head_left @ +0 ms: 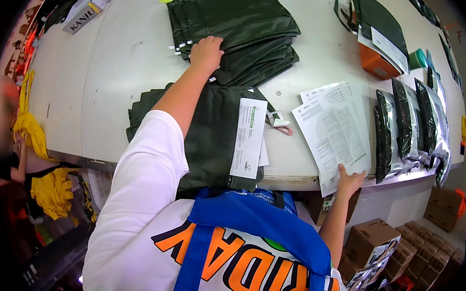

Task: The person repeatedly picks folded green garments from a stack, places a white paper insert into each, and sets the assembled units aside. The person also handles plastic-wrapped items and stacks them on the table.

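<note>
My left hand [206,55] is at the near edge of a stack of folded dark green coated-fabric pieces [236,16], its fingers curled over the edge of the top ones. Right in front of me lies another dark green folded pile [210,127], with a white printed card [249,138] on its right part. A small white tag with a reddish loop [280,123] sticks out beside it. At the table's front edge my right hand [350,181] has its thumb on the lower end of several overlapping printed sheets [339,128]; its other fingers are partly hidden.
Shiny black plastic packages [402,122] lie in a row at the right. Behind them an orange box [376,61] bears dark green fabric and paper. A printed carton [87,11] sits far left. Brown cartons [372,242] stand below right; yellow fabric [54,192] lies lower left, near another person [18,157].
</note>
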The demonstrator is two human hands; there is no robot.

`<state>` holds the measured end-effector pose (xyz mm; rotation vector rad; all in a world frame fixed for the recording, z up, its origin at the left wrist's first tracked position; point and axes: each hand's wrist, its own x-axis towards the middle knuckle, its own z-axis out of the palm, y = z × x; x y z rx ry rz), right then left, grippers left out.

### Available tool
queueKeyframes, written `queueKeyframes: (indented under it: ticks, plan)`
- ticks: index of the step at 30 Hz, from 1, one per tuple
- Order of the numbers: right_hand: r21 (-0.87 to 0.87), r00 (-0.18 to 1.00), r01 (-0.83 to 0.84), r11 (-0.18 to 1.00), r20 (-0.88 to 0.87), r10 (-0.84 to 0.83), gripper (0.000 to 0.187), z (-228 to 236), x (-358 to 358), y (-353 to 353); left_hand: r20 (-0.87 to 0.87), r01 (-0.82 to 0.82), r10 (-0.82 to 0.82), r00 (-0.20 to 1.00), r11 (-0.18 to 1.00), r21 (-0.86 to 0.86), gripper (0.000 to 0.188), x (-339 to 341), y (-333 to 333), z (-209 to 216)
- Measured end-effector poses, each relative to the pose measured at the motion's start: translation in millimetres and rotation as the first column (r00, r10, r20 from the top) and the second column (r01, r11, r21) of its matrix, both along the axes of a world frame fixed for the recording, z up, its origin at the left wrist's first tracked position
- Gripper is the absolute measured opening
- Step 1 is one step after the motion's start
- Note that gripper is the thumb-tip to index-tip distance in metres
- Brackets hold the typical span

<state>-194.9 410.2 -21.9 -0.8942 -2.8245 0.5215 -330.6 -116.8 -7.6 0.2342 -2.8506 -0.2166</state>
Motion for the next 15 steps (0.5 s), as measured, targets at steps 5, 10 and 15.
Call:
queueKeyframes:
  ticks: [5,10,15]
  plan:
    - [-0.287,0.99,0.129,0.949,-0.012,-0.138,0.068,0,-6,8,-0.11,0.122,-0.121,0.987,0.993,-0.001,0.008,13,-5,16]
    - [-0.417,0.989,0.056,0.907,-0.1,-0.107,0.028,-16,2,26,-0.201,0.386,-0.368,0.908,0.921,0.058,0.009,96,34,91]
    - [-0.521,0.946,-0.113,0.846,-0.318,-0.07,0.026,18,3,14,0.216,0.35,-0.446,0.869,0.86,0.37,0.024,210,73,85]
